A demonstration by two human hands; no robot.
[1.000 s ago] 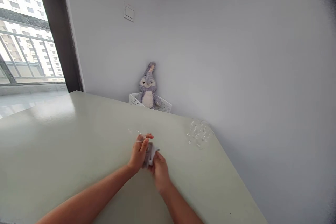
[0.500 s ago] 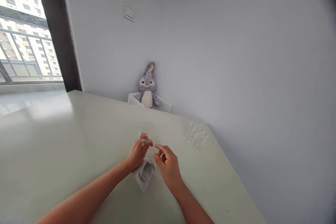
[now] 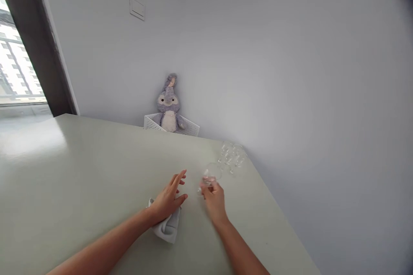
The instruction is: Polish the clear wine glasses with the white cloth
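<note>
My right hand (image 3: 214, 197) is closed around a clear stemmed glass (image 3: 213, 172), which looks tilted, its round bowl pointing up and away from me. Motion blurs the fingers a little. To the left, my left hand (image 3: 169, 195) has its fingers stretched out and holds nothing. Beneath its wrist lies a folded light grey cloth (image 3: 168, 228), partly covered by the hand and forearm. Several more clear stemmed glasses (image 3: 231, 155) stand grouped just beyond the right hand.
The pale, glossy table (image 3: 106, 167) meets a wall on its far and right sides. Behind its far edge, a purple plush rabbit (image 3: 168, 105) sits in a white perforated basket (image 3: 190, 128). A light switch (image 3: 137, 7) is on the wall.
The stemmed glass has passed from my left hand to my right, moving rightward. My left hand has opened. The view has turned slightly to the right.
</note>
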